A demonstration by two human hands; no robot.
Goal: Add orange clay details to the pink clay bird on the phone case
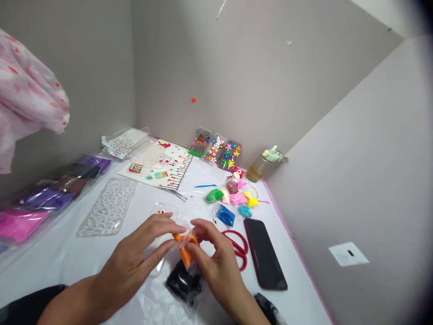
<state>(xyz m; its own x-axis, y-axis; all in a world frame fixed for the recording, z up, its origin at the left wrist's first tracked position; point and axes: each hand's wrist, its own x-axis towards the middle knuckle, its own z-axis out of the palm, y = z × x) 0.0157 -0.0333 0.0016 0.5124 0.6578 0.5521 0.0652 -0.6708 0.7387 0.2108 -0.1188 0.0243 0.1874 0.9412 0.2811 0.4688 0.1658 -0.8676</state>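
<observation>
Between my two hands is a small clear packet of orange modelling clay (pixel 187 256). My right hand (pixel 221 259) is closed on the packet, thumb and fingers pinching its wrapper. My left hand (pixel 133 250) pinches at a bit of orange clay at the packet's upper left end. Just below lies a wrapped packet of black clay (pixel 182 282) on the white table cover. Partly hidden behind my left hand is a clear phone case (pixel 165 207) with a small figure near its top. Red-handled scissors (pixel 245 247) lie beside my right hand, their blades hidden.
A dark phone (pixel 265 255) lies at right. Several coloured clay packets (pixel 238 198) and a blue tool (pixel 205 186) lie beyond my hands. Decorated cases (pixel 216 146) lean on the wall near a bottle (pixel 262 164). A drawn sheet (pixel 182 164), textured mat (pixel 108 207) and bagged clay (pixel 50 198) occupy the left.
</observation>
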